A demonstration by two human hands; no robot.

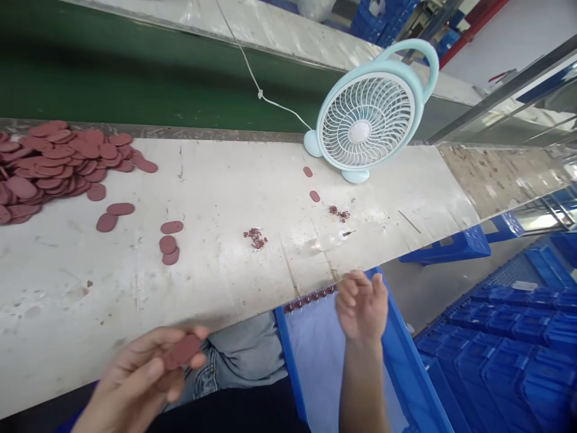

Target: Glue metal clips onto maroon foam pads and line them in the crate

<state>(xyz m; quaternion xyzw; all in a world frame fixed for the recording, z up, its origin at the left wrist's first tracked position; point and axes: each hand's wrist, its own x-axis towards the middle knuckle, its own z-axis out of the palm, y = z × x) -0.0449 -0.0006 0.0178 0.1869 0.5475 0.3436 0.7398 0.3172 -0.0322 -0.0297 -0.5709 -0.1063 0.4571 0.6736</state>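
the left hand (148,370) pinches one red oval disc (183,350) at the near table (225,192) edge, the right hand (363,304) hangs loosely curled and empty over a blue bin (406,373), while a big pile of discs (49,162) looks untouched

I am seeing both forearms bare, no sleeves showing. The person is wearing faded blue jeans (238,355) and a black top (234,415).

pale blue fan (369,120) on bench, blue crates (509,337) at right, maybe stacked.
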